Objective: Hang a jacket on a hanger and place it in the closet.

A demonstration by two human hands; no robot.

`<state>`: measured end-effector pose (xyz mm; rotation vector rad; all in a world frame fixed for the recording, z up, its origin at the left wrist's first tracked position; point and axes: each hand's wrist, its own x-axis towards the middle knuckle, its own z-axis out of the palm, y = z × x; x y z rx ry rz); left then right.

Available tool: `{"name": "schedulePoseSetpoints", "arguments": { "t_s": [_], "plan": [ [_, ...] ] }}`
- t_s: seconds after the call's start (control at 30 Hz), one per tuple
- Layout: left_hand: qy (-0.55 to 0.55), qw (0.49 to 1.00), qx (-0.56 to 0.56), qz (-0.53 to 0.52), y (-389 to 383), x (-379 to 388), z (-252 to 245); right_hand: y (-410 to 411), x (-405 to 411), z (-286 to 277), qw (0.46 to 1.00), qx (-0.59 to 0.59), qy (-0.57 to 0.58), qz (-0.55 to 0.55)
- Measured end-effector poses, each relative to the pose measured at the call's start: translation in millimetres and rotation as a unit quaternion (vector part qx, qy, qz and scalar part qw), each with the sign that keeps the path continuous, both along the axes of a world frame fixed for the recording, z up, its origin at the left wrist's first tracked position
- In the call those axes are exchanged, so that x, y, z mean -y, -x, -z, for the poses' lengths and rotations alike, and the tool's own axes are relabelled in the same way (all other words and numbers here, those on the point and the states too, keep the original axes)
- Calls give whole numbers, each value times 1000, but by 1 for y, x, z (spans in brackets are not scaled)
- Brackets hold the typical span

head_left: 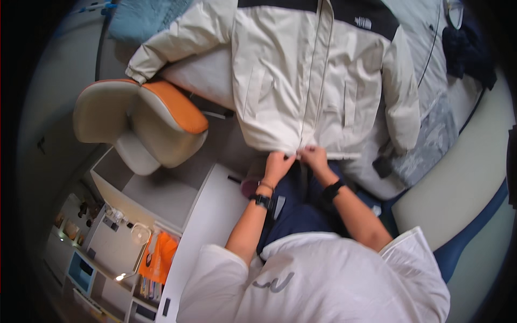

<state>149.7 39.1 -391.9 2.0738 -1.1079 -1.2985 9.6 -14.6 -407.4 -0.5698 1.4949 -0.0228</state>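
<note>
A cream and black North Face jacket lies spread out, front up, on a bed in front of me, sleeves out to both sides. My left hand pinches the bottom hem at the left side of the front opening, close to the zipper's lower end. Beside it, my right hand grips the hem on the other side of the opening. The fingertips of both hands almost meet at the zipper. The small zipper parts between the fingers are too small to make out.
An orange and beige chair stands at the left, touching the left cuff. Nearer is a white cabinet, with shelves and an orange bag beyond it. A clear plastic bag and dark clothing lie at the right.
</note>
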Motion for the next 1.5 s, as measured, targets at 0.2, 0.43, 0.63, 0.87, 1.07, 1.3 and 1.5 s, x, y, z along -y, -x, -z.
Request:
{"name": "schedulePoseSetpoints", "arguments": {
  "t_s": [0.2,0.43,0.63,0.87,1.07,1.3,1.5],
  "plan": [
    [-33,999,8,-6,-4,-1,-7,13,13,-6,975,122,-160,96],
    [-65,997,26,-9,6,-8,-3,18,6,0,991,64,-112,-20],
    [-47,997,37,38,1,-6,-2,5,2,-7,999,30,-29,-2],
    [-77,997,20,25,5,-4,-9,7,-4,-11,996,46,-41,61],
    [-60,998,13,-6,8,-7,-6,-1,-6,-11,1000,6,-6,30],
    [-80,996,-29,0,8,-11,0,-7,-20,-7,999,-4,36,26],
    [-109,993,17,-36,19,-7,8,5,-8,-4,978,-58,133,-149]
  ]
}}
